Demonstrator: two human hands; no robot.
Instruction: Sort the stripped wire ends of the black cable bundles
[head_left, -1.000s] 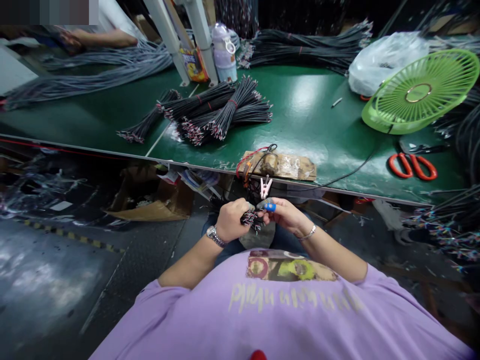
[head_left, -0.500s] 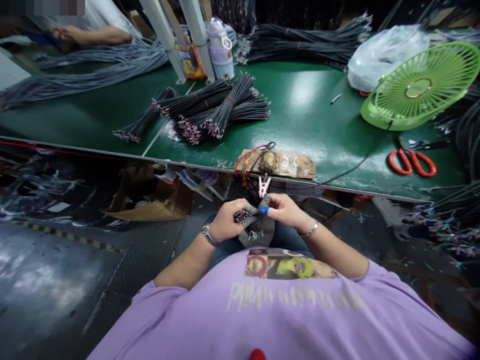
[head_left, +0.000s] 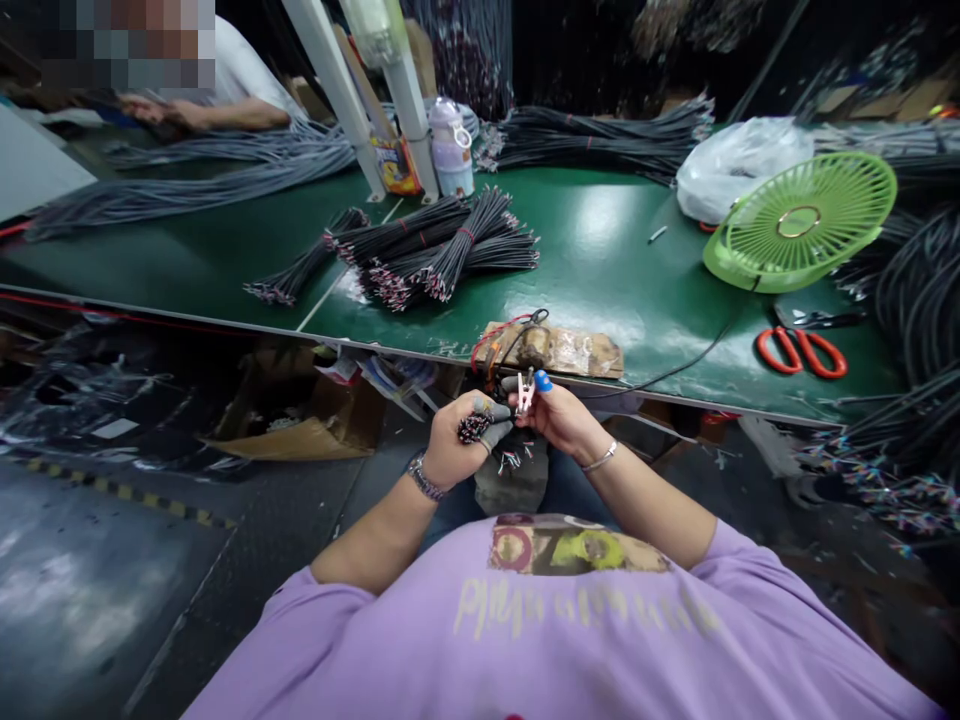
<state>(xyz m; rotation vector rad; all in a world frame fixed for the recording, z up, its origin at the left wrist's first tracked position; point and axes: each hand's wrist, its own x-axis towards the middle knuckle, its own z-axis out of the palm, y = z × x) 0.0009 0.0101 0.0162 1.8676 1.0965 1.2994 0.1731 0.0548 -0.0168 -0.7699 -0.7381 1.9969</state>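
Note:
My left hand (head_left: 456, 440) is closed around a bundle of thin black cables (head_left: 472, 430); their stripped ends poke out towards me. Grey coverings sit on some of its fingertips. My right hand (head_left: 564, 422), with blue tape on one digit, has its fingers drawn together at a pale pink clip (head_left: 524, 394) at the bench edge. Whether those fingers grip the clip or a cable end is hidden. A few loose cable ends (head_left: 510, 460) hang below, between the hands. Behind the clip, a worn wooden block (head_left: 589, 354) with red and black leads lies on the bench.
On the green bench (head_left: 607, 275) lie tied black cable bundles (head_left: 465, 235), red-handled scissors (head_left: 801, 352) and a green fan (head_left: 799, 220). A plastic bag (head_left: 739, 165) and a lilac bottle (head_left: 451, 150) stand farther back. A co-worker's arm (head_left: 232, 115) shows at the far left.
My right hand has moved up to the pink clip, its fingers now around it. The left hand keeps the bundle, its ends turned more towards me. The view has tilted up slightly.

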